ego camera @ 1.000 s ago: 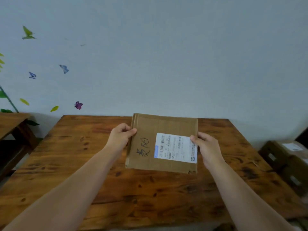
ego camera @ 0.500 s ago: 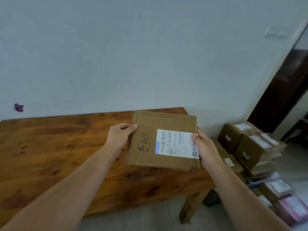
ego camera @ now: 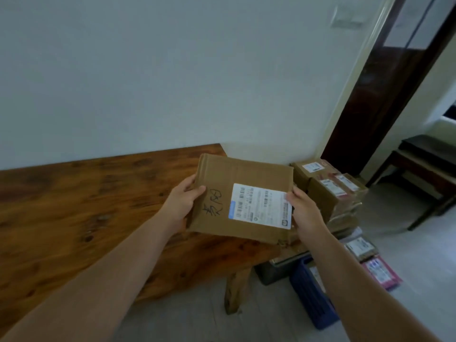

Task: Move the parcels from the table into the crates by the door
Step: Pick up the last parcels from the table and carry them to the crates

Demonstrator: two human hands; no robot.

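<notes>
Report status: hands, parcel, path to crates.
Left hand and right hand grip flat parcel by side edges, over table corner. Stacked boxes near blue crate ahead.

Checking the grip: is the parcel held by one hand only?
No, the left hand and right hand each hold one side of the parcel.

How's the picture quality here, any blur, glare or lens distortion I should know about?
Head view: dim, flat, bluish light, no glare. Head view: the parcel between the left hand and right hand is sharpest, though its label print is unreadable. Head view: the table and stacked boxes look soft; the door frame leans, wide-angle distortion.
</notes>
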